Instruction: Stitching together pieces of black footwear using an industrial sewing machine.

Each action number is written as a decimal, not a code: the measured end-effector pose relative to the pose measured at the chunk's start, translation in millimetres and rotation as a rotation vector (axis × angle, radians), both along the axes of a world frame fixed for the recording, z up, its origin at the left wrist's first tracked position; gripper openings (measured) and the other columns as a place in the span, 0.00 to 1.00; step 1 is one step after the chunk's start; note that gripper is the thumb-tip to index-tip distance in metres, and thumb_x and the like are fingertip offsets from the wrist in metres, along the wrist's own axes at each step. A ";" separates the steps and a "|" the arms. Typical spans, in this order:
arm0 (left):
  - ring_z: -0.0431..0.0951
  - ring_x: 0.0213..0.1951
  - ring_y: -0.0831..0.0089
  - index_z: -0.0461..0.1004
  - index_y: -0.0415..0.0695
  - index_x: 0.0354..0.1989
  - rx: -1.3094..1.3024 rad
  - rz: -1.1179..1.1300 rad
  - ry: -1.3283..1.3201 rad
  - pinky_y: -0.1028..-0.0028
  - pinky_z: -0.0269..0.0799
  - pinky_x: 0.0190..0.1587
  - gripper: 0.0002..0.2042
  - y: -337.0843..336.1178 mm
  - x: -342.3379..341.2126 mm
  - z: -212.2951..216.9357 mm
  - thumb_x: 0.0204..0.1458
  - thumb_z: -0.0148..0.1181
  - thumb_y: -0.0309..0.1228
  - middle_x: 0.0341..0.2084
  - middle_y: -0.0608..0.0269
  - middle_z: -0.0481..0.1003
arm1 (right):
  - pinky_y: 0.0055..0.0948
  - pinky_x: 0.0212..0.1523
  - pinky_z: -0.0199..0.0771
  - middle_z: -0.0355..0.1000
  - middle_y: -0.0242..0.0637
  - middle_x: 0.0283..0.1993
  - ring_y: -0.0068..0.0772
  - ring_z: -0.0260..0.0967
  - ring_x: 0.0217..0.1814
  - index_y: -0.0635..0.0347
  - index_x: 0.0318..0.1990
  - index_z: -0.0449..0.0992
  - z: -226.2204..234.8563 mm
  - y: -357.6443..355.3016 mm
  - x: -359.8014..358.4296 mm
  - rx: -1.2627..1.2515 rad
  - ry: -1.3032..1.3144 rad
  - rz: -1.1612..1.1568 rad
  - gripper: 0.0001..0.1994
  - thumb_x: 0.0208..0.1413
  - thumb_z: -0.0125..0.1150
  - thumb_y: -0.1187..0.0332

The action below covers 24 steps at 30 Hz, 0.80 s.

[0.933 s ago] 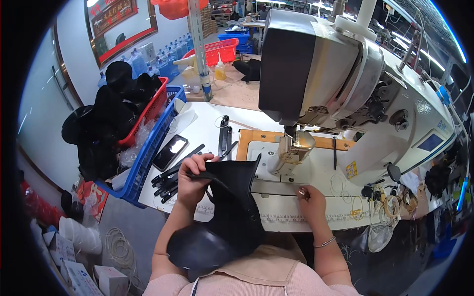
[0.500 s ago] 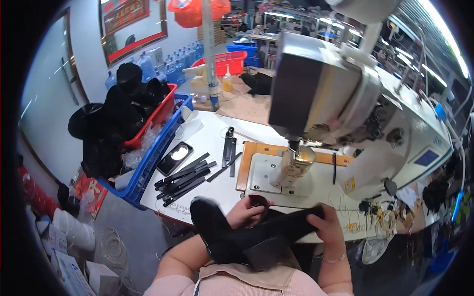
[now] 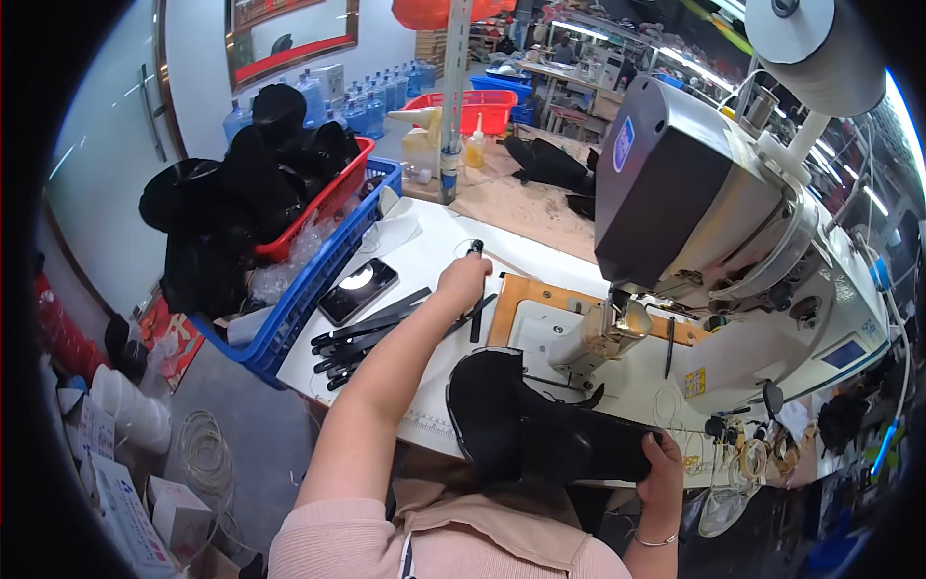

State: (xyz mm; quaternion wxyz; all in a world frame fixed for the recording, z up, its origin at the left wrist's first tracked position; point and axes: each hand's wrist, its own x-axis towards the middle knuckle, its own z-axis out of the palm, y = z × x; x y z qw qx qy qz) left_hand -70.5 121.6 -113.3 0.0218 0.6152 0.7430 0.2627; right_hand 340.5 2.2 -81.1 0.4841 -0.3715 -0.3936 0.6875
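My left hand [image 3: 464, 281] reaches over the white table, fingers curled round a narrow black strap [image 3: 476, 247] whose end pokes out past them. Part of that strap is hidden by the hand. Close by, several more black straps [image 3: 362, 340] lie in a loose pile, partly behind my forearm. My right hand [image 3: 663, 459] pinches the narrow right end of a black boot upper [image 3: 555, 434]. The upper lies sideways along the table's front edge, its broad curved part to the left, just in front of the sewing machine post [image 3: 593, 343].
A sewing machine [image 3: 714, 193] fills the right side. At left, a red basket [image 3: 323, 198] heaped with black boot pieces sits on a blue crate [image 3: 318, 289]. A phone [image 3: 358, 290] lies beside the crate. Behind stand a metal pole [image 3: 451, 116] and a glue bottle [image 3: 475, 145].
My left hand has left the boot upper and stretched forward to the straps. The upper has swung rightward and closer to the machine, still in my right hand. The view has shifted slightly.
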 end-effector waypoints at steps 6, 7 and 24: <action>0.77 0.42 0.58 0.79 0.47 0.35 -0.377 -0.389 0.136 0.64 0.73 0.44 0.16 40.3 -25.3 -10.4 0.35 0.60 0.19 0.36 0.55 0.77 | 0.30 0.47 0.74 0.75 0.39 0.40 0.32 0.74 0.42 0.68 0.43 0.73 2.2 -8.9 -15.5 -0.110 0.083 -0.074 0.09 0.57 0.54 0.75; 0.77 0.41 0.60 0.79 0.46 0.35 -0.357 -0.502 0.150 0.66 0.73 0.43 0.16 41.0 -29.9 -2.3 0.34 0.60 0.19 0.36 0.56 0.77 | 0.31 0.47 0.74 0.74 0.40 0.41 0.33 0.74 0.43 0.69 0.43 0.73 5.4 -10.7 -17.3 -0.164 0.102 -0.083 0.09 0.57 0.54 0.75; 0.71 0.44 0.62 0.75 0.53 0.31 -0.651 -0.689 0.639 0.64 0.68 0.42 0.09 37.5 -14.2 40.5 0.41 0.60 0.25 0.31 0.68 0.76 | 0.27 0.48 0.71 0.74 0.38 0.45 0.27 0.71 0.46 0.69 0.48 0.72 -4.7 -30.1 -1.6 -0.078 -0.083 0.158 0.18 0.46 0.61 0.82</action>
